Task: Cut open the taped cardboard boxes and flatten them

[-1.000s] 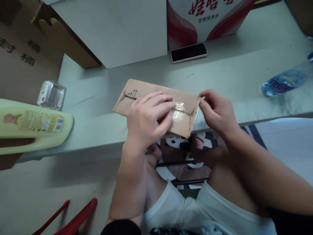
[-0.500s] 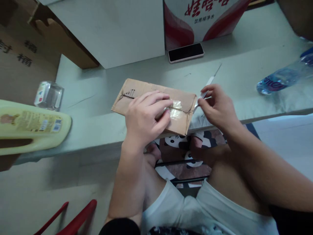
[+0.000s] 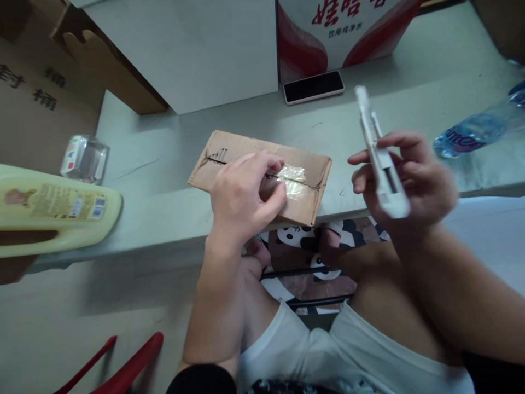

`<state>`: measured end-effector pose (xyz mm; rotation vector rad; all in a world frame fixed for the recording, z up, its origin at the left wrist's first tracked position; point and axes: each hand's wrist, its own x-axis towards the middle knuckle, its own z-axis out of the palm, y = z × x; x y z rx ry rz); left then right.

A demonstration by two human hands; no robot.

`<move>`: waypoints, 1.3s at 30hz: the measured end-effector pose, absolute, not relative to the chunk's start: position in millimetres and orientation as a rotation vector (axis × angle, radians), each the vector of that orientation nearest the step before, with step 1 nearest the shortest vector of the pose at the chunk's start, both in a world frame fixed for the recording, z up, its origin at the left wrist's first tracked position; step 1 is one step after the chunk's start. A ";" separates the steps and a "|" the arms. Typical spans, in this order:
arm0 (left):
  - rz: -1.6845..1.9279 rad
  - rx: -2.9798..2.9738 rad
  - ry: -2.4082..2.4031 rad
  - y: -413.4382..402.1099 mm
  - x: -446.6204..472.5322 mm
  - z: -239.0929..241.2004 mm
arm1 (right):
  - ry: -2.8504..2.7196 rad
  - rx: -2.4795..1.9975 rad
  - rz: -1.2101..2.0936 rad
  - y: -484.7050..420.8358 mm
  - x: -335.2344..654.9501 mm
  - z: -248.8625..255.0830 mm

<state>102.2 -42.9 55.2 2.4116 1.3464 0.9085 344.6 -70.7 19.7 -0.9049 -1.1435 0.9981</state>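
Two hands were seen at a grey ledge (image 3: 164, 202). The left hand (image 3: 241, 197) was pressed down on a flat cardboard parcel (image 3: 305, 191), fingers curled over the taped seam, thumb and fingertips pinched at the clear tape (image 3: 292, 180). The right hand (image 3: 410, 178) was raised clear of the parcel, closed around a white utility knife (image 3: 379, 156), which was held tilted, its narrow end pointing up and away. The hands were kept well apart. The parcel lay at the near edge of the ledge, one corner overhanging. Farther back, a phone (image 3: 314, 86) was noted face up before a red-and-white carton (image 3: 324, 33). A water bottle (image 3: 476, 131) lay at far right; a yellow jug (image 3: 53, 210) and a clear plastic pack (image 3: 85, 158) at left.
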 end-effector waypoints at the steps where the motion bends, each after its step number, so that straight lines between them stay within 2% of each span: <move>1: 0.911 2.416 1.346 -43.0 102.2 55.2 | -1.128 -0.933 1.011 -69.7 347.4 19.5; 5: 0.898 2.424 1.362 -43.1 102.6 56.2 | -1.164 -1.163 0.730 -63.2 351.6 16.1; 9: 0.889 2.419 1.375 -43.2 103.2 56.9 | -1.053 -0.985 0.567 -66.6 339.6 20.3; 20: 0.863 2.414 1.388 -44.6 102.2 58.2 | -1.524 -0.964 0.661 -94.2 328.7 20.9; 26: 0.848 2.440 1.400 -44.7 102.2 59.9 | -1.491 -0.995 0.654 -93.2 325.7 21.7; 33: 0.866 2.431 1.400 -45.6 102.1 58.7 | -1.356 -0.881 0.871 -92.0 325.5 11.4; 39: 0.886 2.429 1.388 -45.1 103.3 57.9 | -1.316 -0.868 0.879 -92.7 325.5 10.4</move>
